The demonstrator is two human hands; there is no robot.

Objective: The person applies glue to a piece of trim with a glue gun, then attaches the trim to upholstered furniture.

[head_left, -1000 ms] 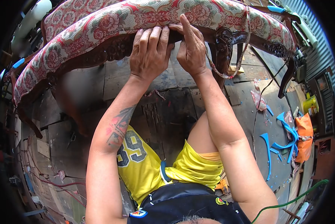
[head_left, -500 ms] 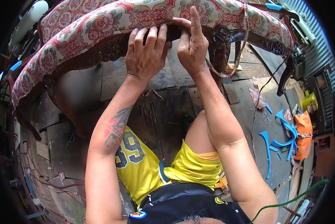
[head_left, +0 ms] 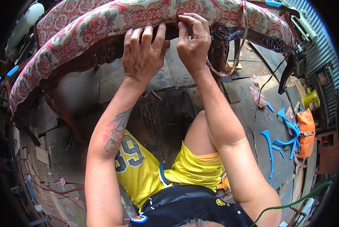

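Note:
A sofa seat covered in red, cream and green floral fabric [head_left: 139, 15] curves across the top of the view, above a dark carved wooden frame [head_left: 101, 55]. My left hand [head_left: 142, 55] is open, its fingers somewhat spread and their tips resting on the lower edge of the fabric. Close to its right, my right hand [head_left: 194, 43] is curled, thumb and index fingertip nearly together against the same edge. What lies between them is too small to make out. A thin patterned cord of trim [head_left: 246, 32] hangs over the seat front and loops down beside the carved leg [head_left: 217, 56].
Blue offcuts [head_left: 288, 130] litter the wooden floor at right, beside an orange bag [head_left: 305, 132] and a yellow can [head_left: 311, 99]. A dark cable [head_left: 257, 121] runs down the floor. A green rope [head_left: 298, 203] crosses the lower right. Scissors [head_left: 71, 142] lie at left.
My right hand's raised index finger has bent down, and its fingertips now meet the fabric edge. My left hand stays at the edge, shifted slightly left in view.

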